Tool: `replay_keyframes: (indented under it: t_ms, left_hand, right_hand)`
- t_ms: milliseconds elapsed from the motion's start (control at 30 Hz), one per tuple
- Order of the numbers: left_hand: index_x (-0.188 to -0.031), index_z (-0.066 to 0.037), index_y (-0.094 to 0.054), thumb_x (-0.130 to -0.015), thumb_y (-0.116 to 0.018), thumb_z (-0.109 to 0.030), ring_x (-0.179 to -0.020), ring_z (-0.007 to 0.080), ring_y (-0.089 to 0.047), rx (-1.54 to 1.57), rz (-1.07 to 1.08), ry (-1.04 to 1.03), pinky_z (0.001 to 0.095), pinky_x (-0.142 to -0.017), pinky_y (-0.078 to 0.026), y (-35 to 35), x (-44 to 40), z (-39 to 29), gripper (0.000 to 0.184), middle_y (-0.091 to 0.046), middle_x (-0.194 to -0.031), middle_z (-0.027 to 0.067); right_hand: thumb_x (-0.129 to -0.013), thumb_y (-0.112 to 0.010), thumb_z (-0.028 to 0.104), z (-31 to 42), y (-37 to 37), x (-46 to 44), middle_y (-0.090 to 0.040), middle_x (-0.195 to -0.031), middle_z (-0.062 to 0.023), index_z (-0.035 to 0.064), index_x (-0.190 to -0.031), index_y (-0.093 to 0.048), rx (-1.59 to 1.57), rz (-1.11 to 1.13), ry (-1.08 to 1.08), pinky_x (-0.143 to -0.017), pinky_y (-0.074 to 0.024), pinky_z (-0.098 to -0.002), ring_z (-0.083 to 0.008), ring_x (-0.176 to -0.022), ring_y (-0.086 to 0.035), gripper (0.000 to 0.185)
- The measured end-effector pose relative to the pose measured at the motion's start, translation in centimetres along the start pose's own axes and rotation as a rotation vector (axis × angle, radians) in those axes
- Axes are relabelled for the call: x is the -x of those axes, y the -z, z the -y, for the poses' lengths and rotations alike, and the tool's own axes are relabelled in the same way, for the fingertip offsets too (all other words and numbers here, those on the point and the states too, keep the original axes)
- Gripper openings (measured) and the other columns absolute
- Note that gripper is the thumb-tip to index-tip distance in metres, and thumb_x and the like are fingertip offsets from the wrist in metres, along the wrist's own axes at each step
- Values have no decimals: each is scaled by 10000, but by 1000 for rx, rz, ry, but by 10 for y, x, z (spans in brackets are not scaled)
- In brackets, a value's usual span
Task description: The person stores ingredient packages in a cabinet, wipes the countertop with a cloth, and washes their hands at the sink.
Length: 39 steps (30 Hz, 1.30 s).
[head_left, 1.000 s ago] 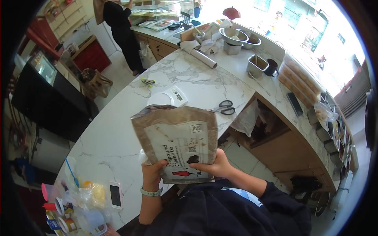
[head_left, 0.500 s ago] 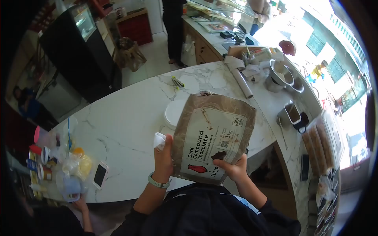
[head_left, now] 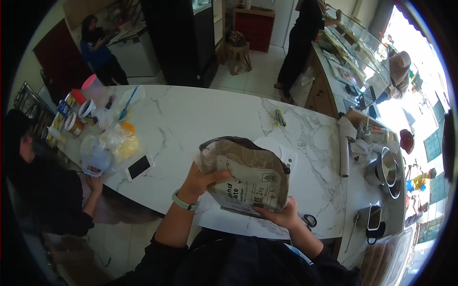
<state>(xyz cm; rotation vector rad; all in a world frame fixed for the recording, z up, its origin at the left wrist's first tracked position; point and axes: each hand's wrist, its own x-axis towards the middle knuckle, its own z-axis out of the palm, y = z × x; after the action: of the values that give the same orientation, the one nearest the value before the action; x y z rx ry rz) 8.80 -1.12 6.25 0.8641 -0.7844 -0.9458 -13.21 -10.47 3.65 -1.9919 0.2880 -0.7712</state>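
A marble-patterned table (head_left: 205, 114) spreads across the middle of the view, its near edge just in front of the person. Beyond its far side stands a tall black cabinet (head_left: 174, 47), and at the left edge a co-worker (head_left: 47, 186) in dark clothing has one arm at the table's end, the hand next to a clear tub (head_left: 90, 152).

The brown bag (head_left: 250, 174), with a pale label marked "1kg", is held up in front of the person's body, above the near part of the table and tilted. Its far edge curves and bulges; from this angle I can't really tell whether it is open.

To the right sit stacked metal bowls (head_left: 381, 171), with a white roll (head_left: 344, 155) to their left and a metal tin (head_left: 369, 218) nearer the person.

The left hand (head_left: 202, 181) grips the bag's left side, a digit lying across the front of it. The right hand (head_left: 284, 214) holds the lower right corner, thumb on the label side.

A white scale (head_left: 288, 156) shows partly behind the bag. A phone (head_left: 139, 167) lies to the left, near the table's edge; scissors (head_left: 309, 220) lie just beside the right hand. Smallest is the pale wristband (head_left: 184, 202) on the left wrist.
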Motion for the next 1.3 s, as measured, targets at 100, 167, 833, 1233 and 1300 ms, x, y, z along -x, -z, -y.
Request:
replay_keyframes:
  t_ms: [100,167,833,1233,1300]
  left_hand:
    - [-1092,3,-525,-770,-653,-59,-900,151,-564,-74,-224,-220,266,-792,-455,25,10,-6,352,-591,-1000,70]
    - [-1070,1,-542,-797,-629,-84,-877,142,-567,-154,-300,-297,254,-773,-454,46,11,-6,299,-592,-997,62]
    - [-787,-30,-568,-806,-646,-181,-666,65,-450,-485,-528,-629,224,-604,-363,185,-144,-110,171,-543,-728,-16]
    - [-720,22,-514,-841,-596,-245,-611,94,-454,-648,-821,-797,253,-578,-393,264,-248,-113,304,-535,-656,36]
    - [-743,31,-524,-840,-594,-251,-610,111,-490,-629,-847,-823,265,-577,-414,275,-254,-111,306,-558,-680,60]
  right_hand:
    - [-668,-745,92,-5,-25,-21,-667,-761,-68,-5,-905,-628,-93,-2,-65,-601,-505,-218,-85,-637,-620,282]
    - [-669,-744,87,-12,-43,-35,-667,-776,-67,-9,-906,-628,-134,-7,-79,-617,-504,-219,-80,-661,-616,281]
    - [-773,-645,83,-86,-164,-63,-569,-994,-103,0,-1135,-439,-189,-615,-451,-724,-456,-257,-163,-843,-575,425]
    - [-762,-608,14,-88,-189,-31,-597,-749,-59,17,-941,-539,114,-592,-503,-571,-436,-234,-119,-626,-573,191]
    - [-755,-611,18,-86,-187,-32,-589,-739,-64,29,-922,-547,193,-531,-510,-557,-435,-246,-139,-611,-567,180]
